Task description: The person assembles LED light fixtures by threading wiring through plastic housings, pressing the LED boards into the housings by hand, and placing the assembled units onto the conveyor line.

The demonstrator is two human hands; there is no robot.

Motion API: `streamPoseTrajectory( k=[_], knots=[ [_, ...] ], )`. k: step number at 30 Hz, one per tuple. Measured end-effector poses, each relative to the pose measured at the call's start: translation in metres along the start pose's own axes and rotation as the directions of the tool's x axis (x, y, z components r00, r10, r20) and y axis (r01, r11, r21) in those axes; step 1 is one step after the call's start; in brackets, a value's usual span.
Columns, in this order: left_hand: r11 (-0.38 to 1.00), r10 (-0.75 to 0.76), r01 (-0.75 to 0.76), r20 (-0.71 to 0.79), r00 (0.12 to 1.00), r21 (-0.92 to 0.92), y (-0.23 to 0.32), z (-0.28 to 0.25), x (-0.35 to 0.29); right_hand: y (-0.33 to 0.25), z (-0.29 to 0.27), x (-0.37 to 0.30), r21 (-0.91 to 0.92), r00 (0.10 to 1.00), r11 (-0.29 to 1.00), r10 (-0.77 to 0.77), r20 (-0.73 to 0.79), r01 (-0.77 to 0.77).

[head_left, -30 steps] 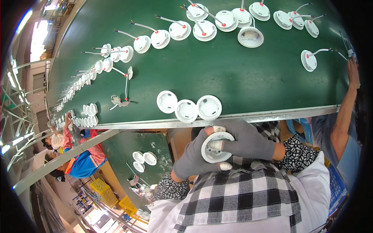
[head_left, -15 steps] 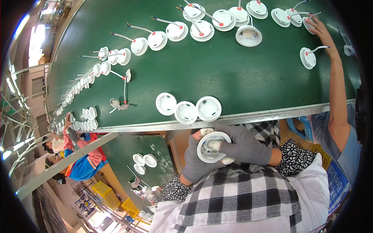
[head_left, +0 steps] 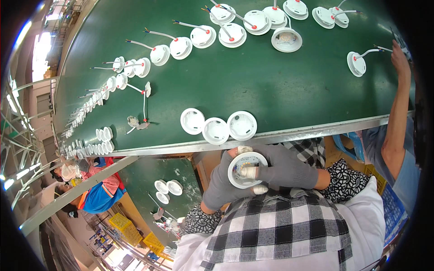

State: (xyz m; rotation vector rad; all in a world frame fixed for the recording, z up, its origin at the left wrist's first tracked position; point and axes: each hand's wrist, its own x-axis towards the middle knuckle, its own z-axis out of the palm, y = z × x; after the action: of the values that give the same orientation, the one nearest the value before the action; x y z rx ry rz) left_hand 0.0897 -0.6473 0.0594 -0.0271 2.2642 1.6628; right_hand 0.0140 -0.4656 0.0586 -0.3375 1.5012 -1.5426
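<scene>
In front of my lap I hold a round white downlight housing (head_left: 246, 161), its open face turned up and a circuit board showing inside. My left hand (head_left: 220, 183), in a grey glove with bare or taped fingertips, curls around the housing's left and lower side. From the right, my gloved right hand (head_left: 287, 170) grips it too, its wrapped thumb pressed down inside the housing on the board. Just beyond, three white housings (head_left: 215, 131) lie open side up near the table's front edge. What is under the held housing is hidden.
A green table (head_left: 289, 95) with a metal edge (head_left: 298, 135) runs across. Several cabled downlights (head_left: 181, 48) line its far side. A co-worker's hand (head_left: 400, 58) reaches in at right. At lower left, a side table (head_left: 149, 178) holds more housings and wires. Yellow crates (head_left: 124, 226) stand beyond.
The co-worker's hand has moved right and nearer, and the downlight it touched is gone from its place. My right thumb has shifted slightly inside the housing, which both hands still hold.
</scene>
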Motion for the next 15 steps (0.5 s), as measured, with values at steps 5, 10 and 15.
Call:
streamPoseTrajectory(
  k=[5, 10, 15],
  knots=[
    [0.996, -0.002, 0.01, -0.085, 0.996, 0.09, 0.006, 0.009, -0.007, -0.001, 0.007, -0.001, -0.064, 0.997, 0.997, 0.025, -0.068, -0.03],
    [0.991, -0.002, 0.016, -0.105, 0.994, 0.131, 0.0, 0.015, -0.005, 0.003, 0.011, 0.0, -0.037, 0.992, 0.996, 0.076, -0.103, -0.08],
    [0.999, 0.007, -0.001, -0.123, 0.992, 0.047, -0.005, 0.014, -0.005, -0.001, -0.001, 0.007, 0.04, 0.998, 0.997, -0.062, -0.028, 0.063]
  ],
)
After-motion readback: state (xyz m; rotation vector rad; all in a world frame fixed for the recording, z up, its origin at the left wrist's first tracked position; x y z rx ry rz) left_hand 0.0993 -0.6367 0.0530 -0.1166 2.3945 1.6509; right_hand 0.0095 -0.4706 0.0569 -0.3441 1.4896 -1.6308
